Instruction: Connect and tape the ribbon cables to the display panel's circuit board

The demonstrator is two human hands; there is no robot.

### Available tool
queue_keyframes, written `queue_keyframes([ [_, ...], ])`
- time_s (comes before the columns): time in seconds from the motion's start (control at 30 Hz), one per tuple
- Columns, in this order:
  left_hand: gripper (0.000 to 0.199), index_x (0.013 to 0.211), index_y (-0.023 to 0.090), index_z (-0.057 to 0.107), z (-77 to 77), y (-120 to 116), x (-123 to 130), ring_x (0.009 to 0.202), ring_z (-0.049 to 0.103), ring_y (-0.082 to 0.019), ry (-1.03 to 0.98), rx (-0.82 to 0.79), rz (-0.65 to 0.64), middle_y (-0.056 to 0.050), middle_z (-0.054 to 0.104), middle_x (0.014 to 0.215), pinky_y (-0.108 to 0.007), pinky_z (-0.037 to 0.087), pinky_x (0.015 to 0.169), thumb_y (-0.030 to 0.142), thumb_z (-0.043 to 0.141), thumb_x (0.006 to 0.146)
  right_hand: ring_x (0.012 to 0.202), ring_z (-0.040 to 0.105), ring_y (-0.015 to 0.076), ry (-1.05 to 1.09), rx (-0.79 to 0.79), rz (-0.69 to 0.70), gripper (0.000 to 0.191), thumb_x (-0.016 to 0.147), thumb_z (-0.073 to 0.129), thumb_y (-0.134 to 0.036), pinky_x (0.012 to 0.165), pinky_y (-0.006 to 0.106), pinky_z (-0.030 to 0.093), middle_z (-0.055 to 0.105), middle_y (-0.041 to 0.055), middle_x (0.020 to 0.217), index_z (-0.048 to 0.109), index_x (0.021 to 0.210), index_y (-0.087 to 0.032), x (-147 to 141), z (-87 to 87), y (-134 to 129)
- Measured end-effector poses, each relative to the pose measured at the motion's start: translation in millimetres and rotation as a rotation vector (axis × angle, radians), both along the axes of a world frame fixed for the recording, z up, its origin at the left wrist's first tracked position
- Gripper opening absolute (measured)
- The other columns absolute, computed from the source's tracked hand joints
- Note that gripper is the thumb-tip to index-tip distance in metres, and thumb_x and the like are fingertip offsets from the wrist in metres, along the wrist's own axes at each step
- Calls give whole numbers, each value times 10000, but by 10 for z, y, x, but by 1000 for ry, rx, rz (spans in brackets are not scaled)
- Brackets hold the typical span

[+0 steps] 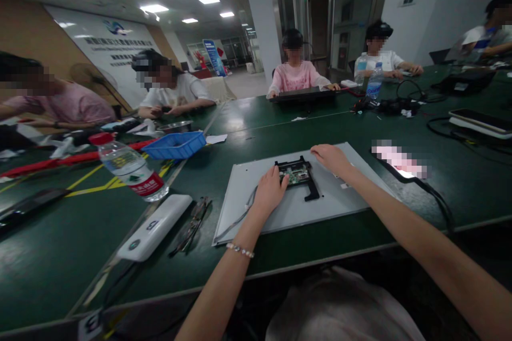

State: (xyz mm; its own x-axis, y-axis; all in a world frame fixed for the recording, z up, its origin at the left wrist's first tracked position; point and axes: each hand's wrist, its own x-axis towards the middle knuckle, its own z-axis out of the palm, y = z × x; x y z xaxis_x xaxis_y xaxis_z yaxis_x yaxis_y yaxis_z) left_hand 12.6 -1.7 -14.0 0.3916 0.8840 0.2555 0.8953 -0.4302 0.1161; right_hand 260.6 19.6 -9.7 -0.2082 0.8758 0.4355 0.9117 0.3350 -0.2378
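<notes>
A light grey flat panel (336,197) lies on the green table, with a black bracket (312,190) and a green circuit board (298,175) near its middle. My left hand (270,189) rests at the bracket's left side, its thumb and fingers apart around the bracket's left edge, with a grey cable (250,202) beside it. Over the panel's upper part, right of the bracket, is my right hand (330,159). Its fingers point left and are bent close together; whether they hold anything is too small to make out.
Left of the panel are glasses (194,224), a white power bank (156,229), a water bottle (134,170) and a blue tray (176,145). A lit phone (400,162) with a cable lies to the right. Several people sit around the green table (256,133).
</notes>
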Motion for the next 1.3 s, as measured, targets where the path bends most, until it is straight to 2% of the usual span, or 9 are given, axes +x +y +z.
queue_keyframes([
  [0.27, 544, 1365, 49, 416, -18, -19, 5, 1296, 454, -282, 33, 11, 13, -204, 454, 1419, -389, 347, 1069, 419, 295, 986, 962, 617, 198, 79, 37, 54, 208, 937, 474, -202, 838, 281, 434, 691, 73, 1023, 659, 1030, -182, -120, 12, 12],
  [0.47, 534, 1362, 56, 418, -36, -10, 6, 1337, 404, -277, 13, 13, 14, -203, 446, 1426, -402, 313, 1096, 414, 303, 982, 966, 626, 198, 29, -4, 86, 216, 941, 469, -197, 838, 273, 425, 704, 68, 1019, 659, 1041, -192, -227, 125, 99],
  [0.63, 539, 1363, 43, 409, -59, 3, 9, 1319, 424, -272, 2, 17, 16, -217, 459, 1408, -399, 327, 1083, 409, 314, 980, 927, 644, 210, -58, -40, 87, 219, 937, 482, -226, 773, 267, 439, 717, 62, 983, 671, 1046, -221, -486, 184, 220],
  [0.93, 537, 1345, 29, 420, -73, 7, 17, 1278, 465, -272, -6, 4, 18, -229, 484, 1373, -388, 356, 1048, 409, 317, 980, 944, 661, 209, -87, -123, 114, 241, 926, 496, -241, 797, 254, 456, 731, 66, 1009, 715, 1025, -229, -957, 159, 350],
  [1.13, 516, 1334, 35, 431, -37, -28, 29, 1261, 480, -273, -11, -7, 16, -227, 475, 1382, -380, 362, 1036, 393, 327, 977, 942, 663, 224, -143, -152, 121, 275, 920, 473, -212, 804, 266, 461, 730, 100, 1001, 729, 1018, -208, -1008, 128, 335],
  [1.3, 524, 1340, 36, 423, -22, -46, 26, 1263, 477, -276, -12, -5, 11, -221, 478, 1384, -385, 354, 1043, 401, 323, 977, 942, 656, 211, -162, -148, 186, 279, 914, 464, -196, 787, 248, 457, 725, 102, 994, 734, 984, -191, -1008, 113, 334],
])
